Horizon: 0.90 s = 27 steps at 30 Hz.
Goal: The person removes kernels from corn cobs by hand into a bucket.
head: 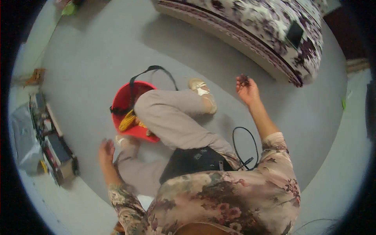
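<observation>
My right hand (247,89) is raised at the right, palm up, with its fingers around a small dark object (244,80) too blurred to name. Out to the left, my left hand (106,151) hangs beside my lower leg. It looks loosely open with nothing in it, though blur softens the fingers. Between my legs, partly hidden by my bent knee, lies a tilted red plastic bucket (117,98) with a black strap (154,68). Inside the bucket is a bundle of yellow cord-like material (127,121).
A bed or couch with a purple floral cover (252,17) stands at the upper right, a phone (294,34) on it. A rack of boxes and small items (55,144) lines the left wall. A black cable (234,138) loops by my waist pouch (196,161).
</observation>
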Available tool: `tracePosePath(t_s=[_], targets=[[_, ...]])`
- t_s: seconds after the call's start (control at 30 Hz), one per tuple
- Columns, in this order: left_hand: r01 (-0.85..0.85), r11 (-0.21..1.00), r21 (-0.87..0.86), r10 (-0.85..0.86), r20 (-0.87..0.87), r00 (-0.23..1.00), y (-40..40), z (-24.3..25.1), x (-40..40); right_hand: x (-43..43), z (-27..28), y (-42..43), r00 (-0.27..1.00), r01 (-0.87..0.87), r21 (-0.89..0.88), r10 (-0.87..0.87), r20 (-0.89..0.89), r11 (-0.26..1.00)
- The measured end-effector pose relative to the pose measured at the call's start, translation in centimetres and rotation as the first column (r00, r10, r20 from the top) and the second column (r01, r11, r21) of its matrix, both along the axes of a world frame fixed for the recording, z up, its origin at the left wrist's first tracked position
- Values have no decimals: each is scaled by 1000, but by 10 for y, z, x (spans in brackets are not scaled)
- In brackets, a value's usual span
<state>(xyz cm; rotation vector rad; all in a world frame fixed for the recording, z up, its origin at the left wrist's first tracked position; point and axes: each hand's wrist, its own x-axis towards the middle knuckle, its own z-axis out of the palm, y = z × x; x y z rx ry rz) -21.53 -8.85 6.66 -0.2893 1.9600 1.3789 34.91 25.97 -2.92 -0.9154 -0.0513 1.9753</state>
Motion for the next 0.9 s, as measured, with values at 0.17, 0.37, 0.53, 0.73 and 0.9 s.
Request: tracePosePath(t_s=[0.17, 0.37, 0.53, 0.73, 0.9], targets=[[375, 901, -216, -420, -223, 880, 35, -1, -5, -77, 75, 47, 971, -240, 169, 237, 34, 956], [660, 611, -436, -789, -400, 466, 91, 2, 23, -260, 180, 49, 692, -695, 437, 696, 192, 571], [662, 264, -701, -961, -248, 120, 109, 7, 39, -394, 161, -6, 55, -991, 129, 797, 601, -29], [643, 436, -630, -882, -441, 166, 115, 64, 21, -401, -56, -36, -464, -875, -478, 410, 785, -76], [383, 679, -627, -734, -564, 379, 82, 85, -6, -434, -119, -54, -405, -913, -403, -15, 914, 65]])
